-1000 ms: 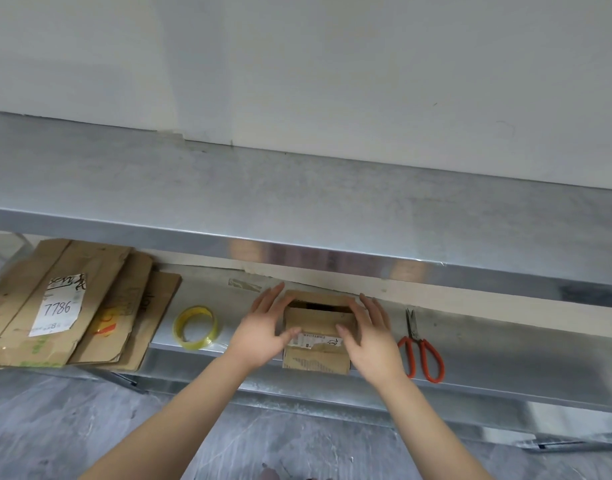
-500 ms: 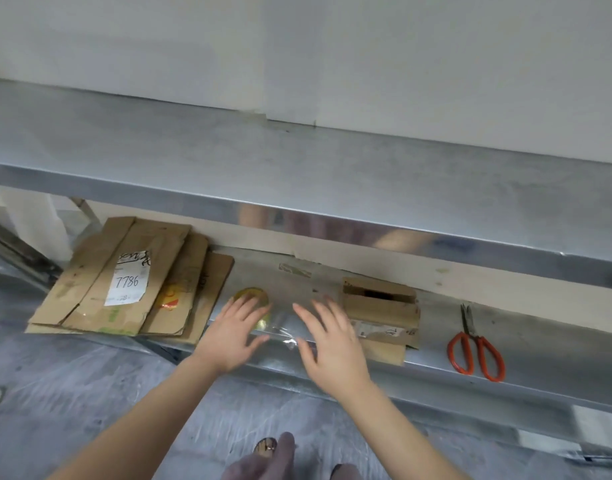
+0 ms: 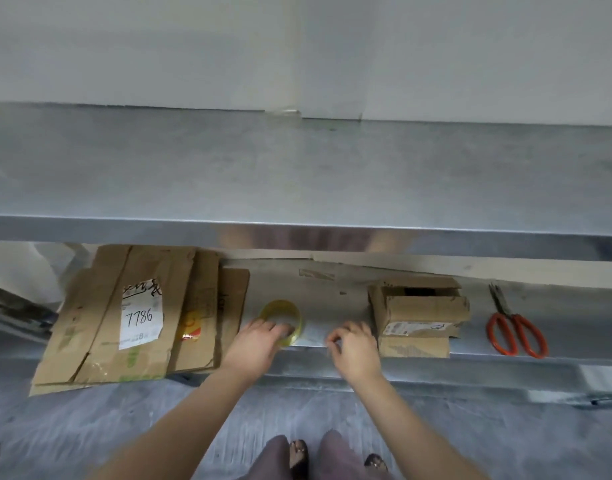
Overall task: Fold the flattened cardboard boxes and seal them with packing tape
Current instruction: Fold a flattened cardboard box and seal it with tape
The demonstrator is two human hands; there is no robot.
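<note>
One box (image 3: 419,313) stood folded just to the right of the right hand (image 3: 355,344). Its top flaps were turned in but not shut, a dark gap showed at the back, and no new tape could be seen across them, so it looked formed but not yet sealed. The tape (image 3: 280,318) lay under the left hand (image 3: 259,341), whose fingers curled over the roll's near rim and held it down. The right hand's thumb and forefinger were pinched together close beside the roll, apparently on the free end. A faint glossy strip seemed to run between roll and fingers, though the clear film was hard to make out. To the left of the left hand lay the flat boxes (image 3: 138,317), several overlapping and none folded, so most of the work remained. Scissors (image 3: 516,327) lay well to the right, beyond the box. All of this sat on the shelf (image 3: 557,306) beneath a bare metal top (image 3: 297,174).
</note>
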